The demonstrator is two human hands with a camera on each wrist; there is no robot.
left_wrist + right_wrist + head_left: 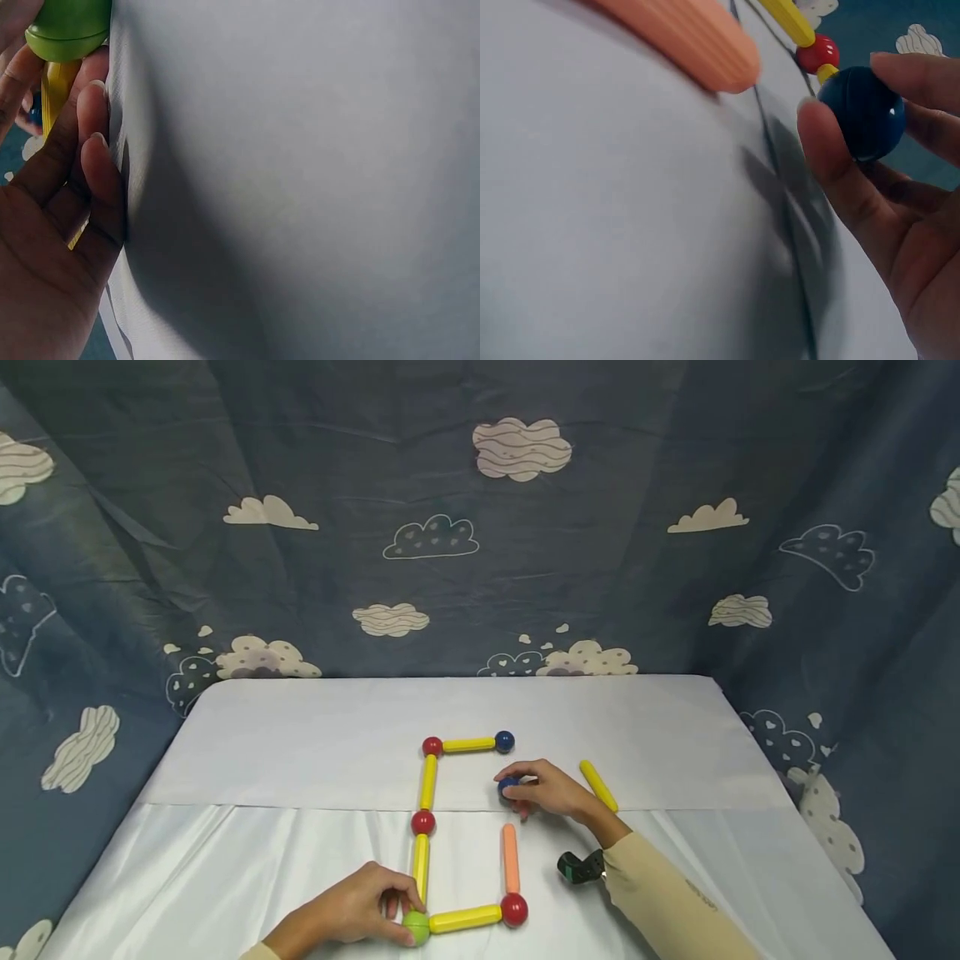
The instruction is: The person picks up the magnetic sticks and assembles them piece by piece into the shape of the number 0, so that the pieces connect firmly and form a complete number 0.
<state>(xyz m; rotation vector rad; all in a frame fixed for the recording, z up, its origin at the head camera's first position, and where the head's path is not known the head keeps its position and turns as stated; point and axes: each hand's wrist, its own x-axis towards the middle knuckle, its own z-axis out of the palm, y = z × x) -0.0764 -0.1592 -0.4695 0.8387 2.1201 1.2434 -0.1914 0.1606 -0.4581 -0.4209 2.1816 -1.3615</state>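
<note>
My left hand (356,906) holds a green ball (416,927) between thumb and fingers at the near left corner of a stick-and-ball figure. From that ball one yellow stick (465,919) runs right to a red ball (513,910), where an orange stick (511,858) points away from me. My right hand (553,793) pinches a dark blue ball (862,112) just beyond the orange stick's far end. A gap separates ball and stick in the right wrist view. The left wrist view shows the green ball (69,34) partly cut off.
Further sticks lead from the green ball via a red ball (423,822) and a farther red ball (432,746) to another blue ball (505,742). A loose yellow stick (598,786) lies right of my right hand on the white-covered table (300,735). A cloud-patterned curtain (570,585) hangs behind.
</note>
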